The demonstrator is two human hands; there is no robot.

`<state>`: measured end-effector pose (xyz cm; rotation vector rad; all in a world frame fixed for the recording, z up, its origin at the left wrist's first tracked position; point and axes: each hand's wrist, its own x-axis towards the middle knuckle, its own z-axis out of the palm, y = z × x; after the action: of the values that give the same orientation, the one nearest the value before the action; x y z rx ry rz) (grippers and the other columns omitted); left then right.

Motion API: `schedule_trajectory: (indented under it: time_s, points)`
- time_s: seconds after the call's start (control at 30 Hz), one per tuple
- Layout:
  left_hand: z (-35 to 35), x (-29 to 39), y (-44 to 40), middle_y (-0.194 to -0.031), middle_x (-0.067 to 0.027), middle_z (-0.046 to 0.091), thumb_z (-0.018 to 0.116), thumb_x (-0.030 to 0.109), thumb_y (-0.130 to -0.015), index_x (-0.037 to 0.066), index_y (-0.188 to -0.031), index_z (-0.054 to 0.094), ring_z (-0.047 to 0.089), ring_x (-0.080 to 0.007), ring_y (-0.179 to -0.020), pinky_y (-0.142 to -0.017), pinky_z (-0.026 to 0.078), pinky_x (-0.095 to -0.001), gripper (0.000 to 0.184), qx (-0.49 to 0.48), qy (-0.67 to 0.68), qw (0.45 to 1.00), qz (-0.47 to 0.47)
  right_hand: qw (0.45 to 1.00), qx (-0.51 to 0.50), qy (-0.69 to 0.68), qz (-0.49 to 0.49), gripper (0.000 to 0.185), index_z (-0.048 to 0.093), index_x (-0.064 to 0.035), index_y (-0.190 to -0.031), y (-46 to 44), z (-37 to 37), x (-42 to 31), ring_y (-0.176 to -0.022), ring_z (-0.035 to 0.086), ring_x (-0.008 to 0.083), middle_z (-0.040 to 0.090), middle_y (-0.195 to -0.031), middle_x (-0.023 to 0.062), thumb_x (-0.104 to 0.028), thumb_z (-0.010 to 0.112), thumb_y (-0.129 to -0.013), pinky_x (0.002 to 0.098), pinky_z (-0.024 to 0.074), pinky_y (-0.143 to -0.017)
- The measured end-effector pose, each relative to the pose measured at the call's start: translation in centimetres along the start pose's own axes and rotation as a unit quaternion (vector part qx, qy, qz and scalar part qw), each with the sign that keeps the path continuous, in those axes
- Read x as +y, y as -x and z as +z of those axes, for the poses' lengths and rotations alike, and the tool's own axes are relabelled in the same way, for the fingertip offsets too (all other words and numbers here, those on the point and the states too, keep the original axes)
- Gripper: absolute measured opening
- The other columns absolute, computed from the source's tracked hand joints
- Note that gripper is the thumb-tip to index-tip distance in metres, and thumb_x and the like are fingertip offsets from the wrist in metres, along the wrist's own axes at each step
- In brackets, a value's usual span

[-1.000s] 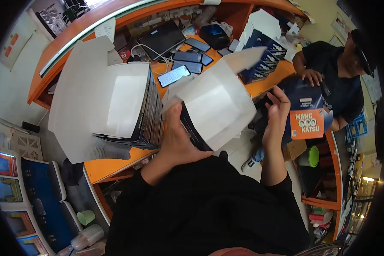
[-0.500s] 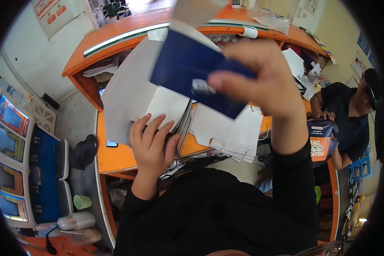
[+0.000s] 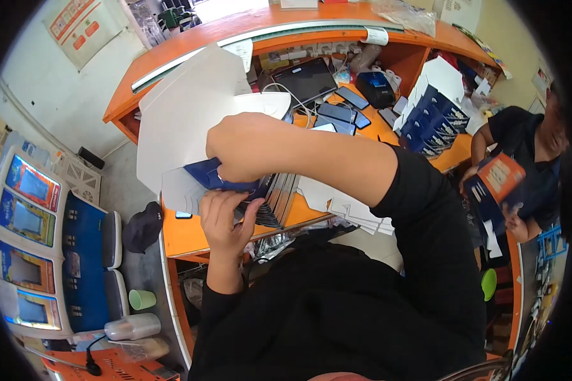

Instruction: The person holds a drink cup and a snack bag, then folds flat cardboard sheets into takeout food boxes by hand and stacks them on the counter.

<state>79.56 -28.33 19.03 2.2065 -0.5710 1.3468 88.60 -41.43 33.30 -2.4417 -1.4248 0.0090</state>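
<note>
My right hand (image 3: pixel 241 149) is closed on a dark blue printed carton (image 3: pixel 203 173), which it holds down low over a stack of cartons (image 3: pixel 278 198). Part of the blue piece is hidden under that hand and forearm. Just below it, my left hand (image 3: pixel 225 219) has its fingertips at the carton's lower edge, thumb apart from the fingers. A big white cardboard flap (image 3: pixel 184 114) stands up behind both hands. To the right of the stack, several white cardboard sheets (image 3: pixel 356 213) lie flat at the desk's front edge.
On the orange desk (image 3: pixel 194 235) lie several phones (image 3: pixel 351 97), a dark tablet (image 3: pixel 305 81) and cables. Blue folded cartons (image 3: pixel 433 120) stand at the right. A co-worker (image 3: pixel 521 136) there holds an orange and blue carton (image 3: pixel 499 181). A raised orange counter (image 3: pixel 203 38) runs along the back.
My right hand has brought the blue carton down and left, from in front of the camera to the stack. The left hand's fingers have curled in. The co-worker's carton has turned and tilted.
</note>
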Motion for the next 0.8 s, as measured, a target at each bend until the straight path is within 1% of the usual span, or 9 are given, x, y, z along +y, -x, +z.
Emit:
schedule_trajectory:
  time_s: [0.2, 0.3, 0.4, 0.53, 0.57, 0.6, 0.67, 0.77, 0.8]
  points:
    - [1.0, 0.1, 0.5, -0.079, -0.0061, 0.064, 0.087, 0.01, -0.063, 0.006, -0.082, 0.065, 0.057, -0.0262, -0.078, -0.073, 0.044, -0.037, 0.029, 0.015, 0.01, 1.0, -0.009, 0.999, -0.024, 0.023, 0.003, 0.018, 0.069, 0.0037, -0.074, 1.6, -1.0, 0.4, -0.068, 0.068, 0.0375, 0.066, -0.073, 0.0242, -0.013, 0.064, -0.068, 0.0419, 0.0546, -0.058]
    - [1.4, 0.9, 0.0, -0.078, -0.0059, 0.064, 0.086, 0.008, -0.064, 0.007, -0.081, 0.066, 0.057, -0.026, -0.079, -0.074, 0.043, -0.0385, 0.026, 0.009, 0.018, 1.0, -0.002, 0.997, 0.068, 0.025, -0.033, 0.018, 0.069, 0.0025, -0.073, 2.0, 1.1, 1.3, -0.068, 0.069, 0.0366, 0.067, -0.072, 0.0232, -0.014, 0.066, -0.067, 0.0413, 0.0553, -0.058]
    - [1.3, 1.2, -0.1, -0.08, -0.0063, 0.065, 0.083, 0.004, -0.066, 0.007, -0.08, 0.066, 0.057, -0.0258, -0.08, -0.077, 0.043, -0.0406, 0.022, -0.031, 0.02, 0.999, 0.003, 0.995, 0.096, 0.013, -0.011, 0.018, 0.07, 0.0013, -0.072, 1.5, 3.5, 1.2, -0.068, 0.07, 0.0353, 0.068, -0.073, 0.022, -0.016, 0.067, -0.066, 0.0409, 0.0558, -0.058]
    - [1.8, 0.0, 0.8, -0.081, -0.0058, 0.066, 0.077, 0.0, -0.071, 0.007, -0.081, 0.065, 0.058, -0.0248, -0.075, -0.082, 0.043, -0.036, 0.017, -0.018, 0.027, 0.999, -0.016, 0.994, 0.106, -0.015, 0.009, 0.02, 0.071, 0.0, -0.074, 1.6, 5.5, 0.4, -0.068, 0.07, 0.0339, 0.068, -0.073, 0.0204, -0.019, 0.067, -0.067, 0.0385, 0.0559, -0.057]
    - [1.7, -0.4, 1.4, -0.081, -0.0058, 0.066, 0.076, 0.0, -0.073, 0.007, -0.081, 0.065, 0.058, -0.024, -0.074, -0.083, 0.043, -0.0359, 0.015, -0.015, 0.04, 0.999, -0.019, 0.996, 0.083, -0.026, 0.014, 0.023, 0.072, -0.0004, -0.075, 1.7, 5.5, 0.3, -0.067, 0.069, 0.0333, 0.069, -0.073, 0.0193, -0.022, 0.065, -0.076, 0.0371, 0.0551, -0.057]
    - [1.8, -0.8, 2.0, -0.081, -0.0058, 0.066, 0.075, 0.0, -0.074, 0.006, -0.082, 0.066, 0.058, -0.0233, -0.073, -0.084, 0.044, -0.0357, 0.014, -0.012, 0.053, 0.998, -0.022, 0.995, 0.083, -0.047, 0.009, 0.026, 0.072, -0.0009, -0.075, 2.0, 5.6, 0.2, -0.067, 0.069, 0.0334, 0.069, -0.073, 0.0189, -0.025, 0.064, -0.08, 0.0376, 0.0548, -0.058]
    - [2.0, -1.4, 3.1, -0.086, -0.0067, 0.065, 0.077, 0.002, -0.069, 0.005, -0.085, 0.066, 0.058, -0.0288, -0.08, -0.083, 0.043, -0.0402, 0.021, -0.01, 0.091, 0.995, -0.041, 0.993, 0.079, -0.092, -0.004, 0.032, 0.073, -0.0018, -0.074, 2.9, 5.9, -0.2, -0.069, 0.069, 0.0337, 0.069, -0.073, 0.018, -0.03, 0.062, -0.086, 0.0386, 0.0541, -0.06]
    - [1.7, -1.3, 2.8, -0.088, -0.0067, 0.063, 0.079, 0.003, -0.065, 0.004, -0.088, 0.064, 0.057, -0.0312, -0.084, -0.082, 0.043, -0.0421, 0.028, -0.034, 0.109, 0.992, -0.058, 0.99, -0.007, -0.138, 0.037, 0.042, 0.073, -0.0037, -0.082, 3.6, 4.7, 0.0, -0.071, 0.068, 0.0333, 0.069, -0.083, 0.0163, -0.04, 0.056, -0.093, 0.0415, 0.0522, -0.061]
    - [1.6, -1.2, 2.6, -0.087, -0.0064, 0.062, 0.08, 0.003, -0.064, 0.004, -0.087, 0.064, 0.057, -0.0308, -0.083, -0.081, 0.043, -0.0417, 0.028, -0.035, 0.098, 0.993, -0.054, 0.984, 0.117, -0.137, 0.016, 0.037, 0.071, -0.0048, -0.087, 3.7, 5.9, 0.2, -0.074, 0.067, 0.0323, 0.068, -0.088, 0.0155, -0.039, 0.058, -0.091, 0.0418, 0.0514, -0.063]
